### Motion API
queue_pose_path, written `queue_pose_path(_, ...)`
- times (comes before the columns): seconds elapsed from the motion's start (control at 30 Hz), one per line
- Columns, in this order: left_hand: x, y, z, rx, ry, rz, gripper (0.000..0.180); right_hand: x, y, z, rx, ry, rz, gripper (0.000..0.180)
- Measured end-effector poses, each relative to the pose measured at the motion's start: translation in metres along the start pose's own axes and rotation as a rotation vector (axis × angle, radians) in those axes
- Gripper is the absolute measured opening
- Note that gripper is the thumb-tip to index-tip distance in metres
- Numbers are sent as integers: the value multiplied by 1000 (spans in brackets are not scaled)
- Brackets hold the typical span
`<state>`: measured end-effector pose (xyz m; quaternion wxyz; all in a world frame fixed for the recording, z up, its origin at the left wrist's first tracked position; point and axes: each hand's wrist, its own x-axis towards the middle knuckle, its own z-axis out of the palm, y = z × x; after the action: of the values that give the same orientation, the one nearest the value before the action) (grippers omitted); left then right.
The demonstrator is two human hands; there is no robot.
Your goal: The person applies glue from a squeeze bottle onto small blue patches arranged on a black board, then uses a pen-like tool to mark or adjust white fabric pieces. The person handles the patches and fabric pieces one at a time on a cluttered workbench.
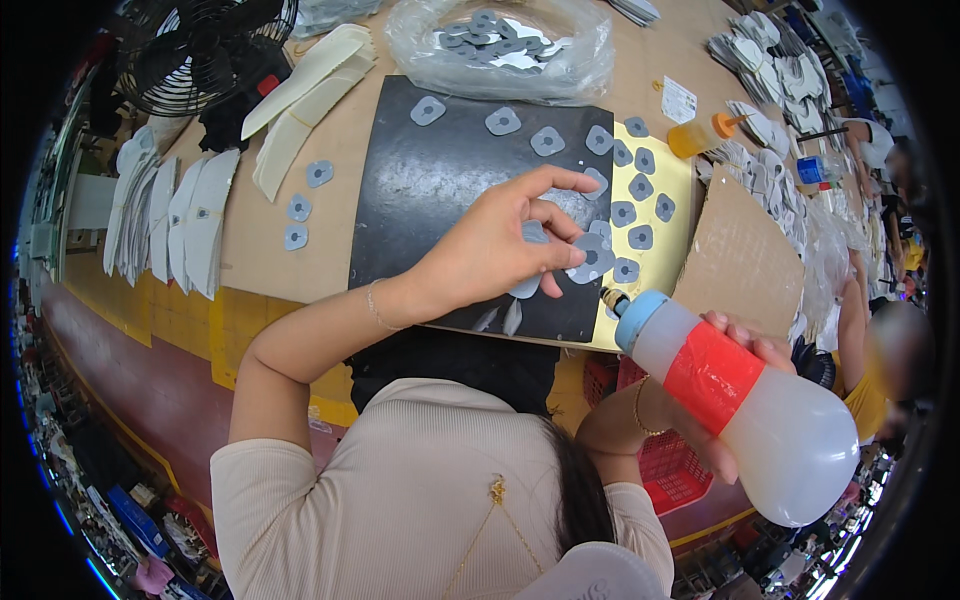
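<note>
My left hand (495, 240) is over the black board, its thumb and fingers pinching a small grey, rounded-square patch (596, 262). More grey patches show partly behind these fingers, so I cannot tell whether they are held too. In my right hand (752, 342) is a translucent squeeze bottle (790, 440) with a blue cap and a red wrap. It is tilted, its narrow nozzle pointing up and left, just short of the pinched patch. Several grey patches lie along the black board's (430, 200) far and right edges and on the gold sheet (660, 285) beside it.
A clear plastic bag (410, 45) of grey patches sits at the far side. An orange-tipped bottle (697, 136) and cardboard (745, 250) lie to the right. Stacked white pieces (190, 225) and a black fan (205, 50) stand at left. Other people are at right.
</note>
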<state>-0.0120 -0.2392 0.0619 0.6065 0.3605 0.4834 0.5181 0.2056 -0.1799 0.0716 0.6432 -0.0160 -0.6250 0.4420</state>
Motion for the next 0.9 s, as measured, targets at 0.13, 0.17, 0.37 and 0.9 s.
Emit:
queue_pose_path(0.13, 20, -13, -16, 95, 80, -8, 45, -4, 6, -4, 51, 63, -35, 104)
queue_pose_path(0.17, 24, -16, -23, 112, 123, 7, 37, -2, 6, -18, 23, 11, -40, 105)
queue_pose_path(0.37, 29, -27, -42, 6, 166, -66, 26, -8, 3, -26, 40, 102, 3, 107)
queue_pose_path(0.9, -12, -31, -33, -103, 83, -155, 31, -15, 11, 0, -37, 144, 45, 112)
